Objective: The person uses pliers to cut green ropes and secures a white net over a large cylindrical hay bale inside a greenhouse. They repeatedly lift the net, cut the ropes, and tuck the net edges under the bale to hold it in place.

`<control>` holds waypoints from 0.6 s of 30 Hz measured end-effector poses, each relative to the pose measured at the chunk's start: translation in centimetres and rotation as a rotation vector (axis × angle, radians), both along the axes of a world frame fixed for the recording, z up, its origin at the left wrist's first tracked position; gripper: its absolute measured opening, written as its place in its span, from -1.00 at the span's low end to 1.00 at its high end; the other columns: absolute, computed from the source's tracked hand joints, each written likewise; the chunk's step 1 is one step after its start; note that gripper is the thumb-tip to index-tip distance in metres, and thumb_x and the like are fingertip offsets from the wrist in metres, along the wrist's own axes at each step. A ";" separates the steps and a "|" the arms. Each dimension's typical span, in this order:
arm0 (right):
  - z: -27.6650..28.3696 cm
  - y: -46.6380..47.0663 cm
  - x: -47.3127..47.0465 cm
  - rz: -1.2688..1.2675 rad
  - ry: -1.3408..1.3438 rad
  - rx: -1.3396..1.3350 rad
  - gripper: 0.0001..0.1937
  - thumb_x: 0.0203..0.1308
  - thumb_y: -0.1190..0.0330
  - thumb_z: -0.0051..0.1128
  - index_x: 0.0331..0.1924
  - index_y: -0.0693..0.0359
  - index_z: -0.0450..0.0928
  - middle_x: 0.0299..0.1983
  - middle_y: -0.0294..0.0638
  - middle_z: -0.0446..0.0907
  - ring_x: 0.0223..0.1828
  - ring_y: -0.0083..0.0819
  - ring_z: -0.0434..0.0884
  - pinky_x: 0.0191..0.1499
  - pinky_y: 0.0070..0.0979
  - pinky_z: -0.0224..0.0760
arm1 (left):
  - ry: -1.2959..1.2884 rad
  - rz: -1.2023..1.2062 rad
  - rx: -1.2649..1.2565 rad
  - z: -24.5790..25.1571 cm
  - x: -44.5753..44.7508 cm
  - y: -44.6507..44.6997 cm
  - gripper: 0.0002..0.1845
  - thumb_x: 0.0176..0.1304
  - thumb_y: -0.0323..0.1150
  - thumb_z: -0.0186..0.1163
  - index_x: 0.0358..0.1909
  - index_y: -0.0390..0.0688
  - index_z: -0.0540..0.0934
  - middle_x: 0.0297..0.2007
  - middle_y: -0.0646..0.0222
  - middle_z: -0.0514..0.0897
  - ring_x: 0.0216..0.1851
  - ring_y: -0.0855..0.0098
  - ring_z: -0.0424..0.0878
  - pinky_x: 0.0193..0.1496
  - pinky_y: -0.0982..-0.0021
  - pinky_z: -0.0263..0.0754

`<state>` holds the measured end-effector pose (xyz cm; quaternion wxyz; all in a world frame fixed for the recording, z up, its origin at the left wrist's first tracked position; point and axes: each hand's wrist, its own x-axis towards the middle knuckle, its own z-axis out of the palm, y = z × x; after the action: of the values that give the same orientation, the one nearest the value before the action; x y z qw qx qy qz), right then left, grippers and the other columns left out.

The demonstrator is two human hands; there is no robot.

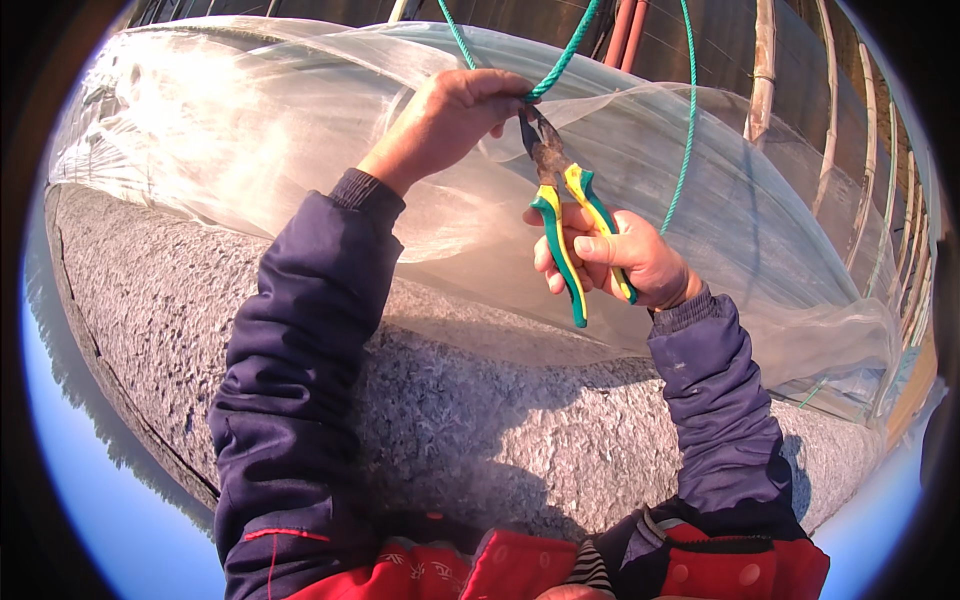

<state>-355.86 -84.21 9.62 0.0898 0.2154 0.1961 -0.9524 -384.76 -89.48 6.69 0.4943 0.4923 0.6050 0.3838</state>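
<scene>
Pinched between the thumb and fingers of my left hand [457, 112] is a thick green twisted rope [566, 60], which runs up out of view. In my right hand [637, 255] are combination pliers [550, 154] with green and yellow handles and a rusty, dark head. Their handles are spread apart, and the jaws point up at the rope just below my left fingertips. Whether the jaws touch the rope I cannot tell. Behind both hands hangs loose translucent plastic sheeting [480, 202].
A thick roll of grey fibrous quilt [600, 442] lies across in front of me, below the sheeting. Another green rope [688, 112] hangs right of my hands. Bamboo poles [761, 71] and reddish pipes [626, 34] stand behind the sheeting, before a dark covering [517, 30].
</scene>
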 end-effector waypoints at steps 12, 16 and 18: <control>0.5 -0.5 -0.2 0.466 -0.574 1.461 -0.57 0.53 0.33 0.17 0.35 0.34 0.44 -0.23 -0.25 0.51 -0.29 -0.45 0.56 -0.19 -0.40 0.49 | 0.117 0.031 -0.079 0.7 0.6 -0.1 -0.77 0.51 -0.44 0.23 0.06 -0.28 0.77 -0.32 0.45 0.77 -0.33 0.57 0.64 -0.23 0.50 0.54; 1.1 -0.7 0.2 0.427 -0.623 2.239 -0.63 0.46 0.35 0.23 0.25 0.33 0.55 -0.31 -0.12 0.50 -0.28 -0.38 0.59 -0.12 -0.36 0.51 | 0.188 0.057 -0.136 0.7 0.6 0.1 -0.75 0.44 -0.36 0.23 -0.03 -0.28 0.78 -0.35 0.42 0.80 -0.37 0.51 0.66 -0.23 0.39 0.56; 1.5 -0.7 0.7 0.208 -0.555 1.670 -0.66 0.48 0.34 0.21 0.22 0.31 0.58 -0.29 -0.15 0.56 -0.25 -0.42 0.59 -0.08 -0.40 0.50 | 0.125 0.123 -0.214 0.8 0.4 0.2 -0.74 0.43 -0.34 0.22 -0.03 -0.25 0.79 -0.33 0.47 0.81 -0.40 0.57 0.62 -0.28 0.41 0.54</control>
<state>-355.18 -84.90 11.14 0.0336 0.4150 0.8171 -0.3987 -384.34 -89.26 7.49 0.4810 0.4218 0.7011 0.3151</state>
